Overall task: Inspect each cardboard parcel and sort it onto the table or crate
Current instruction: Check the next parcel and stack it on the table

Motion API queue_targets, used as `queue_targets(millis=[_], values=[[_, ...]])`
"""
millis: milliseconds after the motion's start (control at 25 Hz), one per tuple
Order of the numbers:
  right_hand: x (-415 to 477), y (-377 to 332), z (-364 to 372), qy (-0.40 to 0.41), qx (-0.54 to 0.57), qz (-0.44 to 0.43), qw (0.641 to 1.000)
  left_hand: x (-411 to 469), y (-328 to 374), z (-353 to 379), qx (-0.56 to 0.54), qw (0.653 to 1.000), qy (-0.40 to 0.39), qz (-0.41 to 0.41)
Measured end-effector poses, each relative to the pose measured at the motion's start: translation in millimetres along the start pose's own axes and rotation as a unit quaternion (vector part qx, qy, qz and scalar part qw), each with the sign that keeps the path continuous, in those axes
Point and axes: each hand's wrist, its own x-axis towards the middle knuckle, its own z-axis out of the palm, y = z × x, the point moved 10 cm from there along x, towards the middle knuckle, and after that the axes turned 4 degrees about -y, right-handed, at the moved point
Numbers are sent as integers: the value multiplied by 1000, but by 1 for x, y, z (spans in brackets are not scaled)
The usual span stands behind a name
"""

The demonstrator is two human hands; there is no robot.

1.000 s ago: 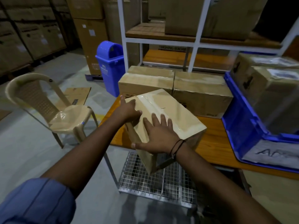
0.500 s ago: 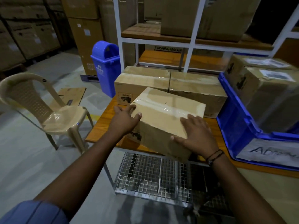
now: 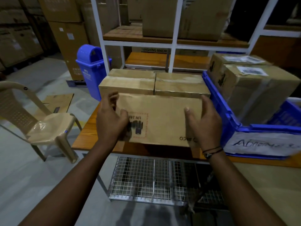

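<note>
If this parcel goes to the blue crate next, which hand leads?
Right, probably. The right hand holds the parcel end nearest the blue crate; the left hand grips the far end.

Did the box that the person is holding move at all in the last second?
Yes. The parcel turned from skewed across the near edge of the table to square with it, further in, printed side now toward the camera.
</note>
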Motion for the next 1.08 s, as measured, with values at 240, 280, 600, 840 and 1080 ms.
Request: queue_targets(millis=[240,280,600,840,1080], values=[[29,-16,-10,1,-5,-23,1000,16,1,14,-16,997,-60,-40],[31,-16,-8,-7,-15,-24,1000,15,-2,18,-12,995,-82,-54],[11,14,36,-159,-48,21,986,-4,-17,31,-14,989,-133,-62],[19,9,24,-77,-19,-1,997,1,-8,23,35,996,-73,-24],[42,10,18,1,23,-9,1000,19,-14,33,23,998,-51,-14]])
